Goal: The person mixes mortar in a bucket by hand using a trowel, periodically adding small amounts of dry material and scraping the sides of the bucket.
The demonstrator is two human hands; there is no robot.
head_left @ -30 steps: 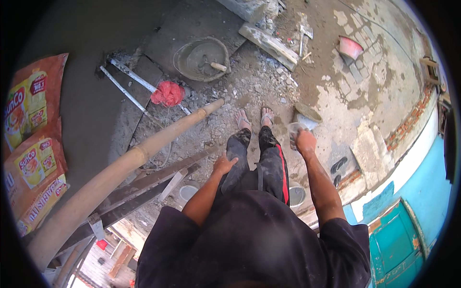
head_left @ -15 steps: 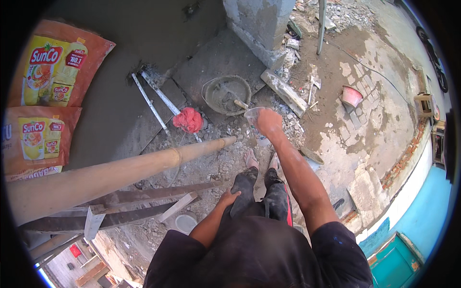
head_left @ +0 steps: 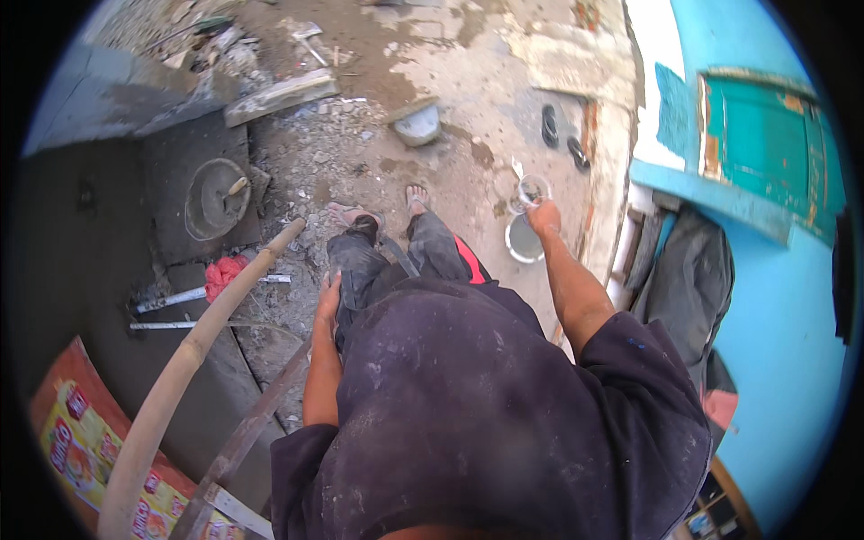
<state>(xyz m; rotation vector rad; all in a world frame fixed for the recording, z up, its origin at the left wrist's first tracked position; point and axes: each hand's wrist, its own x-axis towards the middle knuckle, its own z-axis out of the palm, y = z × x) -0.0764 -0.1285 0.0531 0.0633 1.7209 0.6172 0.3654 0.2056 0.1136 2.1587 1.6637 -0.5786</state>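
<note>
My right hand (head_left: 544,217) is closed around a clear plastic cup (head_left: 533,187), held at the rim of a white bucket (head_left: 512,249) with greyish liquid inside. What the cup contains is hard to make out. Against my trouser leg (head_left: 355,273) lies my left hand (head_left: 329,299), fingers stretched out and nothing seen in it. Over to the left, a round basin (head_left: 192,216) of wet grey mortar sits on a board, a tool's wooden handle (head_left: 238,186) sticking out of it.
A bamboo pole (head_left: 184,360) slants up on my left, beside a red plastic bundle (head_left: 223,275) and white pipes (head_left: 171,300). Ahead are a concrete block (head_left: 281,97), a mortar-stained container (head_left: 418,124) and rubble. Black sandals (head_left: 550,126) lie near the blue wall (head_left: 783,315).
My view and body have turned right. The right hand has carried the cup from beside the mortar basin to the white bucket. My left hand stays on my leg.
</note>
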